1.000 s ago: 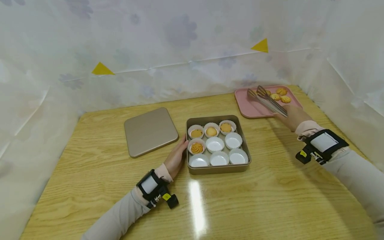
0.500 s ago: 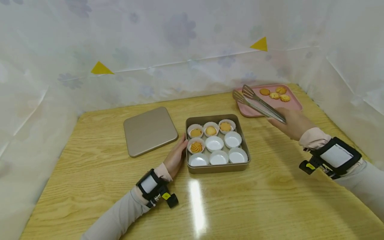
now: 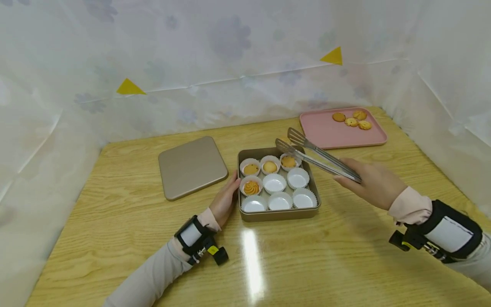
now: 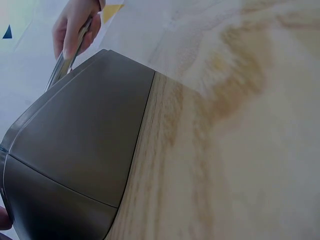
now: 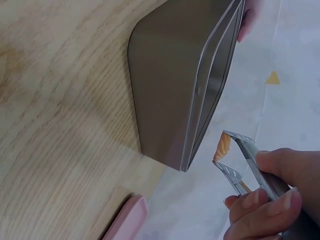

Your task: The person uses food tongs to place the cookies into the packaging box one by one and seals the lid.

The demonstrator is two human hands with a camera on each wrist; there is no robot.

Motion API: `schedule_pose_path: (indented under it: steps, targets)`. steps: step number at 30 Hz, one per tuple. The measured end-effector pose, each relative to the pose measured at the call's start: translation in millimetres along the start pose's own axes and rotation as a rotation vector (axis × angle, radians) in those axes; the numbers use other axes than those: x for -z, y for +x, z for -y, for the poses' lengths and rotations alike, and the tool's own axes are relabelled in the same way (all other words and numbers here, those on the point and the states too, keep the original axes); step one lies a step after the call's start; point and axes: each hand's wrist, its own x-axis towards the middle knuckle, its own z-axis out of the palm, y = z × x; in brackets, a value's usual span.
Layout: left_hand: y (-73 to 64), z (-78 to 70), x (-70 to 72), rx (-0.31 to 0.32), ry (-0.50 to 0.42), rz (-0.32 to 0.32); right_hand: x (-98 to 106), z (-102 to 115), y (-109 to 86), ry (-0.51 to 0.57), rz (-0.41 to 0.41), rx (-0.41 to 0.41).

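My right hand grips metal tongs, their slotted tips above the back right corner of the baking tin. In the right wrist view a golden ridged cookie is pinched between the tong tips, raised past the tin's rim. My left hand lies against the tin's left side with extended fingers; in the left wrist view just a fingertip shows beside the tin. White paper cups in rows fill the tin. The back row and the middle row's left cup hold cookies; bare white bottoms show in the others.
A pink tray at the back right carries several cookies toward its right end. The flat tin lid lies left of the tin. Patterned white sheeting hangs behind and along both sides of the wooden table.
My right hand has carried the tongs left and toward me, from over the pink tray to above the tin's back right corner. The left hand and tin stay put.
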Motion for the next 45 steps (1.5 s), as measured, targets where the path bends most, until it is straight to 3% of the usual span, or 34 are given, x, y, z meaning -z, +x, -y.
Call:
schedule_pose_path:
  steps: [14,19,31,45]
  targets:
    - [0.6,0.8,-0.1,-0.011,-0.001,0.003,-5.2,23.8,-25.9,-0.012,0.026,0.104]
    - [2.1,0.6,-0.8,-0.018,-0.010,0.015,-6.0,24.2,-27.7,0.011,0.064,0.090]
    - [2.0,0.6,-1.1,-0.011,-0.019,0.021,-4.8,16.1,-9.1,0.002,0.087,0.079]
    - [1.2,0.5,-0.8,-0.004,-0.003,0.011,-10.9,25.7,14.3,-0.151,0.109,0.120]
